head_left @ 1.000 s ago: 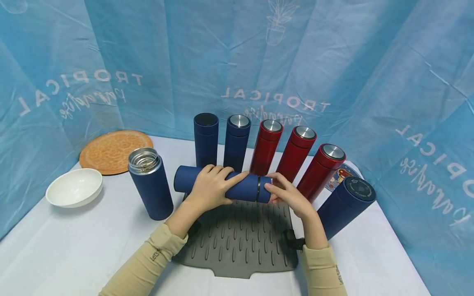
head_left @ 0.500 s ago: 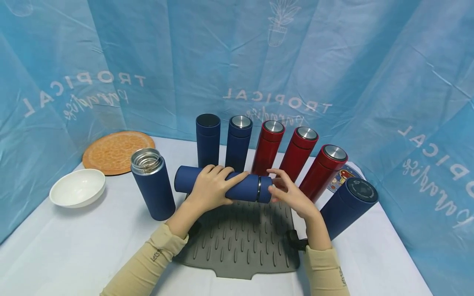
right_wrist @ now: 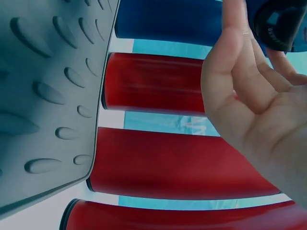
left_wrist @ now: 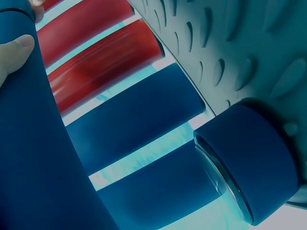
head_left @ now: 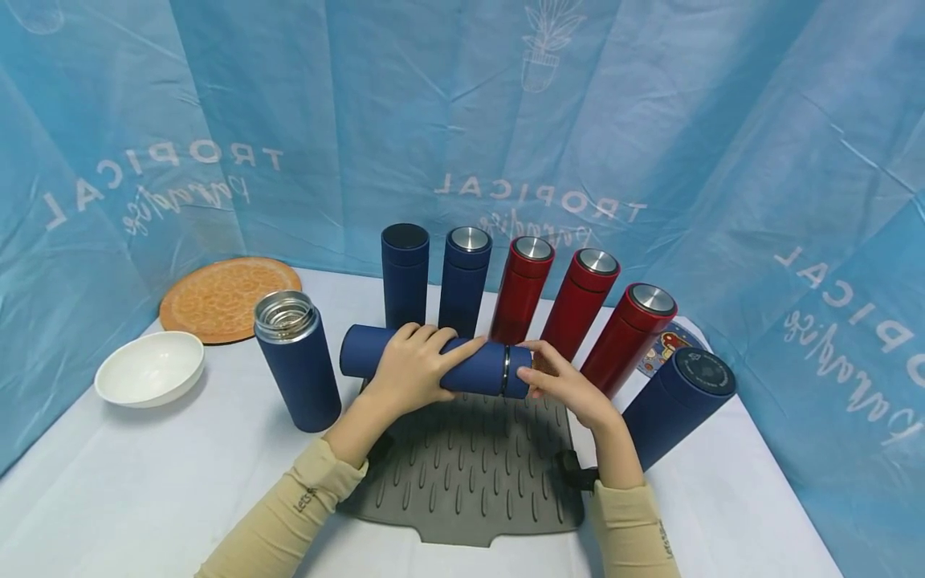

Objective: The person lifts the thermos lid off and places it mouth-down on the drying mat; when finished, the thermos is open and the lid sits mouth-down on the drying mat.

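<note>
A blue thermos (head_left: 361,351) lies sideways in the air above the grey ridged mat (head_left: 462,482). Around its body my left hand (head_left: 412,365) is wrapped. My right hand (head_left: 567,389) pinches the blue cap (head_left: 516,384) at its right end, past a shiny dark ring; that cap's dark end face (right_wrist: 280,24) shows in the right wrist view. To the left stands an uncapped blue thermos (head_left: 298,373) with a bare steel mouth. A loose blue lid (left_wrist: 249,163) sits on the mat in the left wrist view; my left arm hides it from the head view.
Behind the mat stand two blue thermoses (head_left: 405,277) and three red thermoses (head_left: 581,301). Another blue thermos (head_left: 675,409) stands right of my right forearm. At left are a white bowl (head_left: 150,369) and an orange round mat (head_left: 227,297). A patterned card (head_left: 661,345) lies behind.
My right fingers loosened and spread off the cap half a second ago, and now they pinch it again. My left hand keeps the thermos in nearly the same place.
</note>
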`<action>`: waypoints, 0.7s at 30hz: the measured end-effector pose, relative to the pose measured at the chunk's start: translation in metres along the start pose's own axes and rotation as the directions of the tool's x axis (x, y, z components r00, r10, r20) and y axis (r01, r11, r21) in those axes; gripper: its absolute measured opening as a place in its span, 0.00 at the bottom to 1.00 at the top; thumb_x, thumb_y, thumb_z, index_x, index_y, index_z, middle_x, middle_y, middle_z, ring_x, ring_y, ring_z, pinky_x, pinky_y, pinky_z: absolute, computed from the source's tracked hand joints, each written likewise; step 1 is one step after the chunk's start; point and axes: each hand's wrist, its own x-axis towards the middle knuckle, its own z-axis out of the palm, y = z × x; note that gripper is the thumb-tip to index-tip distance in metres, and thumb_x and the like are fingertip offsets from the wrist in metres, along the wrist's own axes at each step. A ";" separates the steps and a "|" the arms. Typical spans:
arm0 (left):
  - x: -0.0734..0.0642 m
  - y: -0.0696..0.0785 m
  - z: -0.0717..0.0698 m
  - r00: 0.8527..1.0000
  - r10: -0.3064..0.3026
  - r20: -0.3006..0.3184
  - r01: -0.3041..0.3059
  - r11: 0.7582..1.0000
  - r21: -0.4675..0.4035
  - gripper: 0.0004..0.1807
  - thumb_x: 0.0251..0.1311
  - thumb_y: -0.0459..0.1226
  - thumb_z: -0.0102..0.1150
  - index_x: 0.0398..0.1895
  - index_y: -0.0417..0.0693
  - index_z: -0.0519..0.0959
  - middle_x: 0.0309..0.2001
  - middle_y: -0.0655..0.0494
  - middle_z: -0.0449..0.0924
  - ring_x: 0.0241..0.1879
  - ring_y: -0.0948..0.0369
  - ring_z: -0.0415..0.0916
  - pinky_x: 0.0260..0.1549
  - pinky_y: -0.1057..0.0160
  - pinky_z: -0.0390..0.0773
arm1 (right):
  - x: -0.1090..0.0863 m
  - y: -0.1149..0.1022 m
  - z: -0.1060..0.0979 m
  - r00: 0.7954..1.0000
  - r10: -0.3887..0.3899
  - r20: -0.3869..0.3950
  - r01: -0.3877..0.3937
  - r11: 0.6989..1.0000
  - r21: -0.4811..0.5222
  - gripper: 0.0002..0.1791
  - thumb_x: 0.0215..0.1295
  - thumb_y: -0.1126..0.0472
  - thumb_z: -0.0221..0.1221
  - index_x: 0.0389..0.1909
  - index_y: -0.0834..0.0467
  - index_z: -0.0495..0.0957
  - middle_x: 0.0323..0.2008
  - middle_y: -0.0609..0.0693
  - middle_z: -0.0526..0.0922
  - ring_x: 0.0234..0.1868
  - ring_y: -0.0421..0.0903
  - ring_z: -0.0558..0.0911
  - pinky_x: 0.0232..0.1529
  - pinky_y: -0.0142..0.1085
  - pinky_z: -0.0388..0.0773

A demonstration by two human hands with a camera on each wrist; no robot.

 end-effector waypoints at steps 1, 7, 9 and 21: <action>0.000 0.000 0.000 1.000 -0.001 0.002 0.001 1.000 0.001 0.49 0.24 0.62 0.73 0.59 0.64 0.72 0.42 0.53 0.80 0.39 0.54 0.78 0.40 0.56 0.75 | -0.001 0.000 0.000 1.000 -0.016 0.008 0.016 1.000 0.006 0.28 0.63 0.53 0.54 0.62 0.53 0.58 0.49 0.60 0.69 0.45 0.54 0.76 0.46 0.48 0.74; -0.001 0.000 -0.001 1.000 -0.010 0.016 0.010 1.000 0.000 0.48 0.25 0.63 0.73 0.59 0.64 0.72 0.43 0.53 0.80 0.39 0.54 0.78 0.42 0.56 0.75 | -0.001 0.000 -0.001 0.996 -0.084 0.032 0.084 0.996 0.008 0.39 0.55 0.57 0.63 0.66 0.51 0.54 0.55 0.61 0.67 0.49 0.55 0.77 0.46 0.44 0.76; -0.002 0.000 -0.001 1.000 -0.012 0.017 0.012 1.000 0.001 0.48 0.25 0.63 0.73 0.59 0.63 0.72 0.43 0.53 0.80 0.39 0.54 0.78 0.41 0.56 0.75 | -0.001 0.000 -0.001 0.996 -0.086 0.035 0.086 0.996 -0.001 0.40 0.55 0.58 0.63 0.67 0.50 0.53 0.56 0.62 0.67 0.49 0.55 0.77 0.46 0.44 0.76; -0.001 0.001 0.001 1.000 -0.005 -0.004 0.005 1.000 -0.016 0.49 0.23 0.61 0.74 0.59 0.63 0.72 0.42 0.52 0.80 0.38 0.53 0.78 0.40 0.56 0.75 | 0.001 -0.007 0.003 0.992 0.114 -0.047 -0.114 0.993 0.003 0.31 0.70 0.41 0.38 0.60 0.63 0.59 0.38 0.59 0.79 0.31 0.51 0.83 0.32 0.38 0.77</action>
